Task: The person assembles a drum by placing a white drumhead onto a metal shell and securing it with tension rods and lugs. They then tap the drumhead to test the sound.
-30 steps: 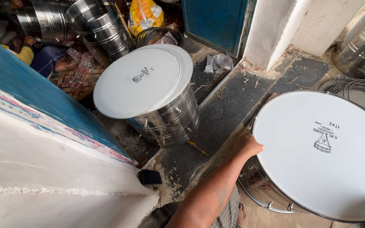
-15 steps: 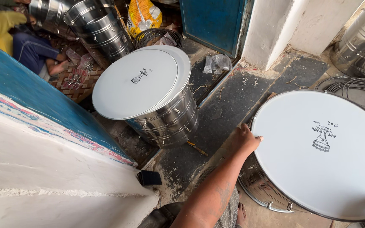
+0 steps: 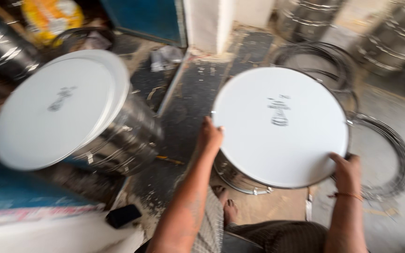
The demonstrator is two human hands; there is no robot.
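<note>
Head view: right of centre in the frame, a white drumhead (image 3: pixel 281 126) is tilted over a shiny metal drum shell (image 3: pixel 240 178) on the floor (image 3: pixel 183 107). The left hand (image 3: pixel 209 138) grips its left rim, and the right hand (image 3: pixel 347 171) curls closed over its lower right rim. Both grips look best kept opposite and level, so the skin sits evenly. A second white-topped drum (image 3: pixel 71 117) stands at the left.
</note>
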